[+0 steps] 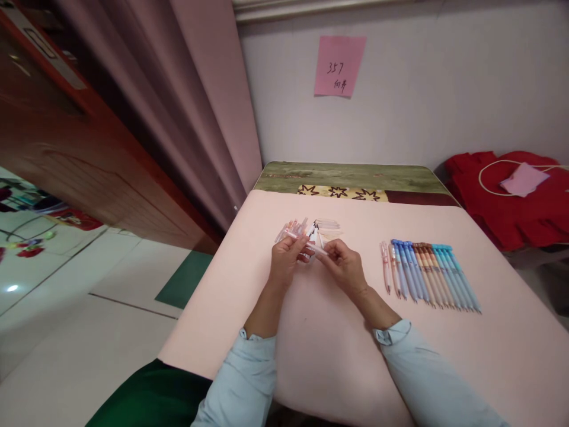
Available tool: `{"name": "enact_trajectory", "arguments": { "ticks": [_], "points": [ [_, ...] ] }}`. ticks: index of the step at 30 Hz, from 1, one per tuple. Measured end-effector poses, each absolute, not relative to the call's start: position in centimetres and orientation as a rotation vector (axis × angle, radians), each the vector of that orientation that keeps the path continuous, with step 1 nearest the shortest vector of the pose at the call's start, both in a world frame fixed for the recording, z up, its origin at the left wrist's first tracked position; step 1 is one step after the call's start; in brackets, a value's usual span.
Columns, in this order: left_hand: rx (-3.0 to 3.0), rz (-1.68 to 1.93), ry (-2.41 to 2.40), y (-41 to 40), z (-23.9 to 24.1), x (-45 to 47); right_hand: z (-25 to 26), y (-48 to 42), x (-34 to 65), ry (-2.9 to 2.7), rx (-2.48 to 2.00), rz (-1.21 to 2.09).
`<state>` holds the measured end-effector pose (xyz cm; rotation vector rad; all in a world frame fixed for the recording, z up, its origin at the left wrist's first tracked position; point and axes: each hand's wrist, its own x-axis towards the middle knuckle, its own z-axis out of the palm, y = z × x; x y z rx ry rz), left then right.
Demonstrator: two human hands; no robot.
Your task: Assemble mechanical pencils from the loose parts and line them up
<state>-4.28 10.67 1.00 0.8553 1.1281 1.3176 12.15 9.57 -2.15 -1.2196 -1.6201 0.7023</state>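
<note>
Both hands are over the middle of the pale pink table cover. A slim, pale pen barrel runs between them, slightly tilted. My left hand is closed around its left part, and my right hand pinches its right end. Just behind my fingers lies a pile of loose pen parts, clear and orange-tinted. Beside it are thin white pieces with black tips and several clear tubes. My fingers partly hide the pile and the barrel's joint.
To the right, a neat row of pens in pink, blue, brown and turquoise lies on the table cover. A red ruffled cloth with a pale cord stands beyond the right edge. A wooden door and curtain are at left.
</note>
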Motion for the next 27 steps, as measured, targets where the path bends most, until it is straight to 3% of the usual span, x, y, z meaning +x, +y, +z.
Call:
{"name": "enact_trajectory", "arguments": {
  "ticks": [18,24,27],
  "points": [
    [0.970,1.316,1.075,10.9,0.7,-4.3,-1.4,9.8,12.0,-1.733,-1.285,0.648],
    [1.068,1.677,1.159,10.7,4.3,-3.7,-2.0,10.4,11.8,-1.877,-1.480,0.504],
    [1.240,1.454,1.180,10.4,6.4,-0.7,-2.3,10.6,11.1,-2.095,-1.297,0.410]
  ]
}}
